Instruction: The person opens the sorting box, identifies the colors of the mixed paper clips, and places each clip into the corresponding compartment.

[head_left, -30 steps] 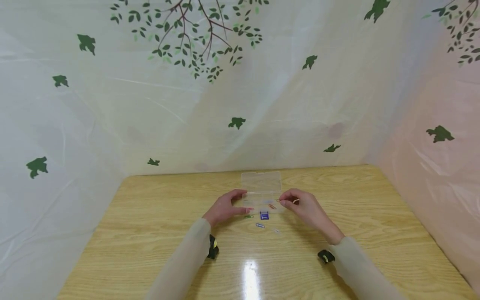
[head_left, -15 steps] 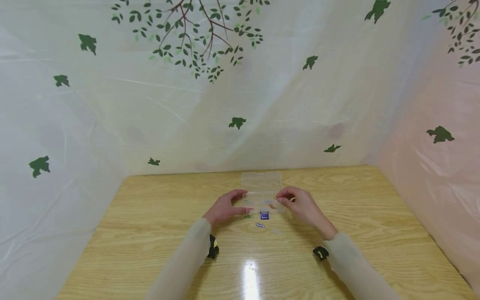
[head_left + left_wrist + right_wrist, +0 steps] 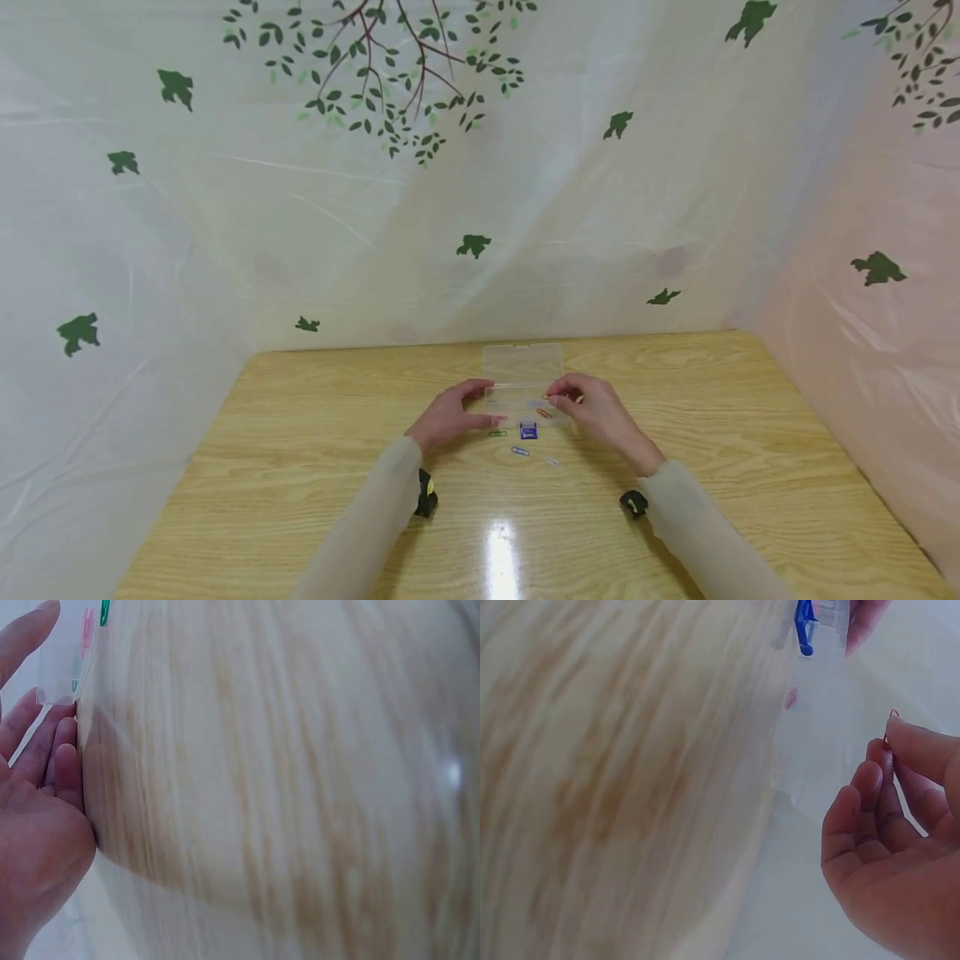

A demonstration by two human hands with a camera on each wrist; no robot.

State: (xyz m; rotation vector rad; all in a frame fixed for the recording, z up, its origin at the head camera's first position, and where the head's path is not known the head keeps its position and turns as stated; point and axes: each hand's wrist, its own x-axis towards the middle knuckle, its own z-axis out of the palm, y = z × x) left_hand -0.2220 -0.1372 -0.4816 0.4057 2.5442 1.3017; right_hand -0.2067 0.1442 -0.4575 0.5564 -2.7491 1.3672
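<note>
Clear plastic is forming the box [image 3: 517, 405], which is resting near the back of the table [image 3: 247, 500] with its lid [image 3: 522, 363] swung away on the far side. The left hand [image 3: 445, 414] is reaching forward and bracketing the box's left end, its thumb lying along the near side and its fingers along the far side; the grip is spanning wide, with the box held between. The right hand [image 3: 600, 412] is arching over the box's right end, wrist angled inward, and is pinching a clip [image 3: 893, 712] narrowly between thumb and index finger, while the other fingers are curling loosely below. That clip is hanging above the box.

A red clip [image 3: 543, 412] is showing lower down, though through the clear wall I cannot tell whether it is lying inside. A blue clasp [image 3: 528, 431] is sitting at the box's near side. A green clip [image 3: 497, 433] is lying by the left thumb; a blue clip [image 3: 520, 451] and a pale clip [image 3: 554, 462] are lying nearer the person. Both forearms are converging in pale sleeves [image 3: 363, 517].
</note>
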